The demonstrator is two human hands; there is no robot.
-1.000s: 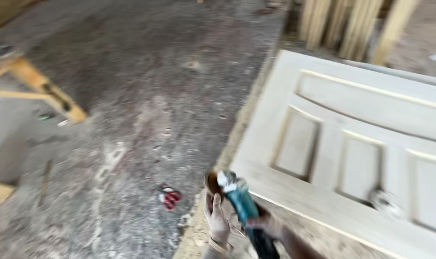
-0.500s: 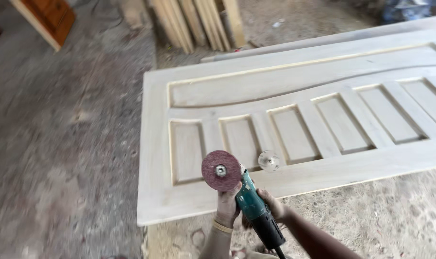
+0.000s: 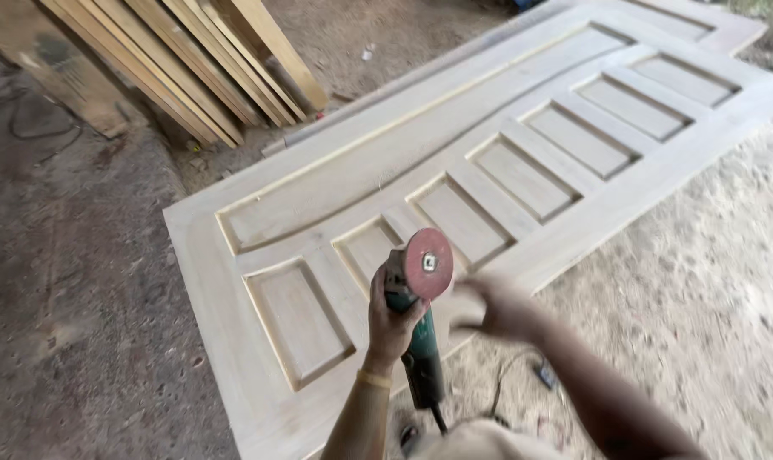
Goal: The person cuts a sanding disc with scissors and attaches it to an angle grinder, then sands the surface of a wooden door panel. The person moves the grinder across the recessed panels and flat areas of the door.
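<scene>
Left hand [image 3: 392, 311] clenching round the neck of a teal-and-black corded angle grinder [image 3: 416, 336], holding it upright with its round reddish-brown sanding disc [image 3: 427, 263] facing up toward the camera; right hand [image 3: 491, 307] hovering just right of the disc, blurred, fingers loosely spread and gripping nothing. Lying flat beneath on the dusty ground, a pale unfinished wooden panelled door [image 3: 506, 170]. Leaning at far left, a stack of long pale wooden planks [image 3: 208, 68]

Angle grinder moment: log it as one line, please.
left hand: grips angle grinder | red disc: faces up | right hand: beside disc, blurred | below: pale panelled door lying flat
</scene>
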